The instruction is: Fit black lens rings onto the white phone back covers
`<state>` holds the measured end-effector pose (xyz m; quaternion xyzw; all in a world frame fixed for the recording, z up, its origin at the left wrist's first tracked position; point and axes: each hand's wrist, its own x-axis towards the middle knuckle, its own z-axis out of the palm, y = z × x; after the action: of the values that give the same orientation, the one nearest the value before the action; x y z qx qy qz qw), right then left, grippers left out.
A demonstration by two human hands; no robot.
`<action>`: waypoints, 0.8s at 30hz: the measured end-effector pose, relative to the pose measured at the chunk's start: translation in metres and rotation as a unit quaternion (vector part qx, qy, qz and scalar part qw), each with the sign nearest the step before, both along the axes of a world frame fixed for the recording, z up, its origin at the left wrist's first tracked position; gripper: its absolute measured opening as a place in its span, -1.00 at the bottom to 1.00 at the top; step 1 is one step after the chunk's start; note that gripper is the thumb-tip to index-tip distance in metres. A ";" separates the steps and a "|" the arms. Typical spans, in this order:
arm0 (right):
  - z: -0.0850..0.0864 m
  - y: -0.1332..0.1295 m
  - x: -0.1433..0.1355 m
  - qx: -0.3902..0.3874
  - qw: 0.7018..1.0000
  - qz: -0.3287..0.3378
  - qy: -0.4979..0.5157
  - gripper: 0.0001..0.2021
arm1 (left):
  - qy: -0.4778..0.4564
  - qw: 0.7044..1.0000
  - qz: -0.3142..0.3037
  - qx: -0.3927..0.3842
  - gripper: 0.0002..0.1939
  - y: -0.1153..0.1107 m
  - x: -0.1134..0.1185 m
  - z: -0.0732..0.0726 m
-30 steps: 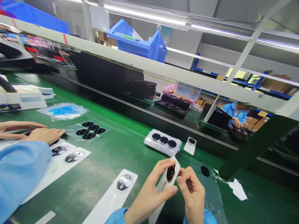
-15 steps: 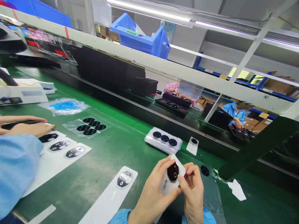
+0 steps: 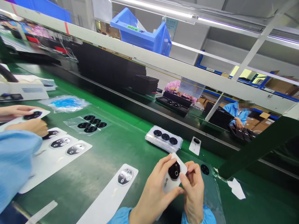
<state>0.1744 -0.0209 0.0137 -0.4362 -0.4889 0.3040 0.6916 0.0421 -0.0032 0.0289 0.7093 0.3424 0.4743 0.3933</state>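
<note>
While pinched between left hand (image 3: 153,194) and right hand (image 3: 193,189): white cover (image 3: 171,180) tilted, long axis toward wearer, black lens disc (image 3: 174,170) up, right fingertips (image 3: 187,170) touching rim.

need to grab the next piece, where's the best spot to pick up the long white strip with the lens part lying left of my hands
Take the long white strip by a bare long edge near its middle, coming from above with thumb and fingertip on either side. It lies flat on the green mat, and the glossy lens part sits at its far end, so a mid-strip pinch probably keeps fingers off that surface.
</note>
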 end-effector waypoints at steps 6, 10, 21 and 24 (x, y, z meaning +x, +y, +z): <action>0.001 0.002 0.001 -0.033 0.999 -0.031 0.016 -0.79 | 0.021 1.000 0.002 0.021 -0.56 0.004 -0.004 0.003; 0.007 0.002 -0.003 -0.071 0.996 -0.023 0.041 -0.78 | 0.021 0.999 0.019 0.021 -0.52 0.008 -0.004 0.001; 0.020 -0.003 -0.009 -0.149 0.989 0.015 0.003 -0.79 | 0.073 0.991 0.079 0.073 -0.51 0.010 0.001 -0.010; 0.017 -0.005 -0.008 -0.147 0.989 0.028 -0.003 -0.77 | 0.083 0.989 0.078 0.089 -0.50 0.011 0.000 -0.012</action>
<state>0.1668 -0.0255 0.0308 -0.5199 -0.4533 0.3904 0.6098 0.0421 0.0076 0.0169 0.7495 0.3843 0.4719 0.2604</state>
